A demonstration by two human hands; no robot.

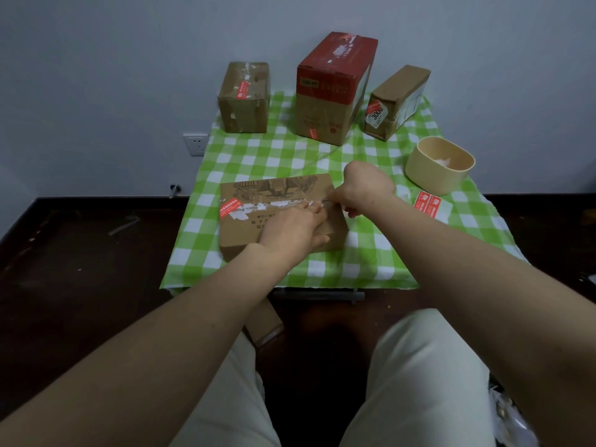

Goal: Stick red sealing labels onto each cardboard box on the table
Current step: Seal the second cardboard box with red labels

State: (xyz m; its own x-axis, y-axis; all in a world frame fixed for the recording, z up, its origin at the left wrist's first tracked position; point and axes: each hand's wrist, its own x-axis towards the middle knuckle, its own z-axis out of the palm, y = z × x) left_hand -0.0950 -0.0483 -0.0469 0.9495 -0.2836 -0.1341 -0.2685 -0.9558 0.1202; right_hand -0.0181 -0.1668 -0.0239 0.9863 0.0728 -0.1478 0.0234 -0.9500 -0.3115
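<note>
A flat cardboard box (248, 235) lies at the front of the green checked table (283, 156), with one red label (229, 206) stuck on its left top edge. My left hand (290, 229) rests on the box's right half, fingers stretched toward the right edge. My right hand (364, 188) hovers at that edge and pinches a thin strip (326, 200), apparently a label seen edge-on, right at my left fingertips. A sheet with two red labels (430, 203) lies to the right.
Three boxes stand at the back, each bearing a red label: a brown one (243, 101), a tall red-topped one (329, 101) and a tilted one (396, 98). A beige tub (432, 175) sits at the right. Another box (267, 324) lies under the table.
</note>
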